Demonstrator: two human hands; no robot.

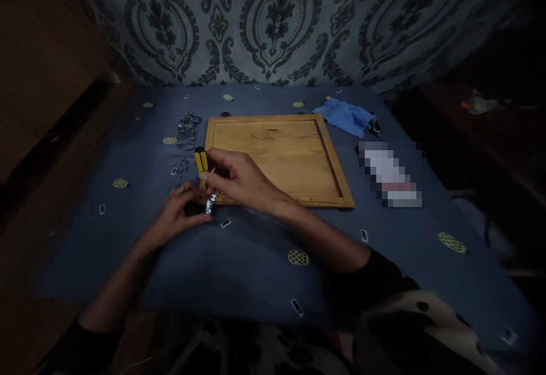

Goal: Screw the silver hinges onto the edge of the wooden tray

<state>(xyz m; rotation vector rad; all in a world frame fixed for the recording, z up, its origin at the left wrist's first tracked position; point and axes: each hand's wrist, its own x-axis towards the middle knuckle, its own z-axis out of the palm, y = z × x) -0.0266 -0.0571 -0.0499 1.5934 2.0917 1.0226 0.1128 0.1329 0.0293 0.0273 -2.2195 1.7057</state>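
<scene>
My right hand (236, 178) is closed around yellow-handled pliers (201, 161), whose handles stick up toward the far side. Their jaws point down at a small shiny metal piece (210, 204). My left hand (179, 211) pinches that metal piece from the left, on the blue cloth. Both hands sit at the near left corner of a wooden tray (277, 159).
A pile of metal hooks (187, 127) and small metal bits (180, 167) lies left of the tray. A blue rag (345, 116) lies at the far right. A blurred-out flat object (392, 176) lies right of the tray. Patterned wall behind.
</scene>
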